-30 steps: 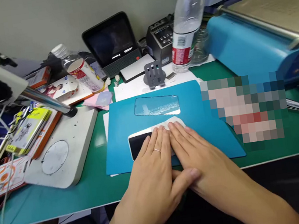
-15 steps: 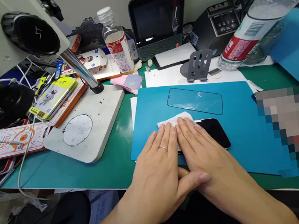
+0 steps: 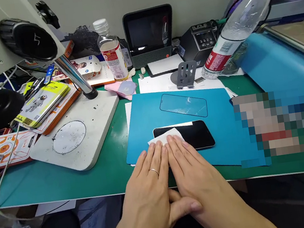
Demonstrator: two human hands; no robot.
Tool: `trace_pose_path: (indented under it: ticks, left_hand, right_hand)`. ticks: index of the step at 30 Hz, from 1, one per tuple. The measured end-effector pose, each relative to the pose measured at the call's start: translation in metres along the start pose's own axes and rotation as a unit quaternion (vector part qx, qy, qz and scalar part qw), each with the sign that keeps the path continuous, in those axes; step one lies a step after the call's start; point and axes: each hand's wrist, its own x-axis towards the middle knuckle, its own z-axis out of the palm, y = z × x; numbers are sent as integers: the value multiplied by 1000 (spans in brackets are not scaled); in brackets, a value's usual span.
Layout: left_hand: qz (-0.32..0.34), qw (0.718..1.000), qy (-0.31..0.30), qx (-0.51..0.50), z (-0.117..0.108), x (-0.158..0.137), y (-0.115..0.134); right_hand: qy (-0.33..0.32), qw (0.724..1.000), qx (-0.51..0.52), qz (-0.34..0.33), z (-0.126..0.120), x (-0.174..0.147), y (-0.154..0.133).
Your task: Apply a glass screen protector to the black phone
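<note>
A smartphone [image 3: 197, 134] with a black screen lies flat on a blue mat [image 3: 223, 119]. Over its left part is a white wipe [image 3: 172, 134], partly hidden under my fingers. My left hand [image 3: 148, 186] presses the wipe with flat, outstretched fingers, a ring on one of them. Beside it my right hand [image 3: 194, 172] lies palm down, its fingertips also on the wipe. The two hands touch, and my left thumb crosses over the right hand. Behind the phone, a clear screen protector [image 3: 183, 105] with a black border lies on the mat.
A microscope stand base [image 3: 93, 137] is at left, near stacked boxes [image 3: 42, 101]. At the back stand a juice bottle [image 3: 112, 57], a dark display [image 3: 148, 31], a grey phone stand [image 3: 187, 74] and a tilted water bottle [image 3: 225, 51]. A blurred patch covers something at right.
Both hands have drawn back toward me with the wipe, uncovering more of the phone's screen and its far edge. The camera view has also shifted.
</note>
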Motion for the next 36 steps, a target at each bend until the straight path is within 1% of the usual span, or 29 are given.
trace_pose_path:
  ticks: [3,6,10,14,17,20,23,26,31,33,36]
  left_hand:
    - [0,1000,18,6,4,-2,7]
    - [12,1000,18,-3,9,4,15]
    - [23,999,-16,-29,14,20,29]
    - [21,996,-62,-57,16,47,42]
    - [23,993,-86,-77,15,69,44]
    - [31,990,-100,-92,13,81,38]
    - [40,991,-99,-82,10,77,27]
    - [46,994,-89,-49,8,63,9]
    - [30,996,-85,-13,1,40,-20]
    - [33,995,-91,-12,-1,33,-27]
    - [52,995,-91,-5,-2,23,-27]
  right_hand:
    - [17,1000,7,0,-2,-6,2]
    - [18,1000,5,17,-5,-14,8]
    - [9,999,-2,40,-8,-29,21]
    - [-8,998,0,57,-6,-39,45]
    - [-27,997,-1,70,-3,-36,62]
    - [-52,994,-7,93,-2,-29,68]
    - [-58,992,-9,110,-2,-18,60]
    - [-63,991,16,114,-1,-4,42]
    - [-60,992,62,89,3,22,16]
    - [-55,993,68,83,4,25,10]
    - [-39,994,64,74,5,20,5]
